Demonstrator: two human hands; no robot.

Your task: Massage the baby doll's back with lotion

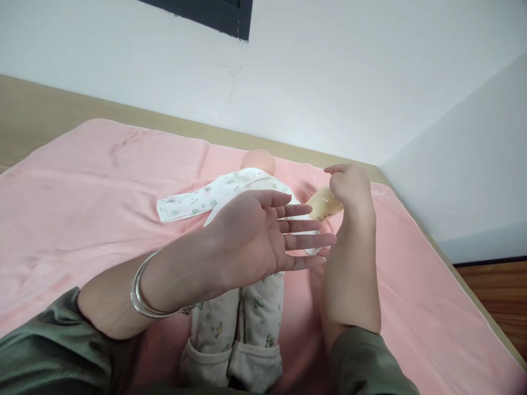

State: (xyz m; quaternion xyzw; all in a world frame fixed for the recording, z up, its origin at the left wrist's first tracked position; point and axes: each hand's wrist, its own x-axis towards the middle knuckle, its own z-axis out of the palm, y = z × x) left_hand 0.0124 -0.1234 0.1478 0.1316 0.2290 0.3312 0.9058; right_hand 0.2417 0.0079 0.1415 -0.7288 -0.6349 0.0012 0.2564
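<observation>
Yellowish bottle (325, 204), tilted; white-clothed doll (258, 307), lying on pink cloth (82, 186).

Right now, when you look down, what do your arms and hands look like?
Both arms have dark green sleeves, bunched up off the forearms. Thin, shiny silver bangles circle the left wrist. The left hand and right hand have no gloves.
</observation>
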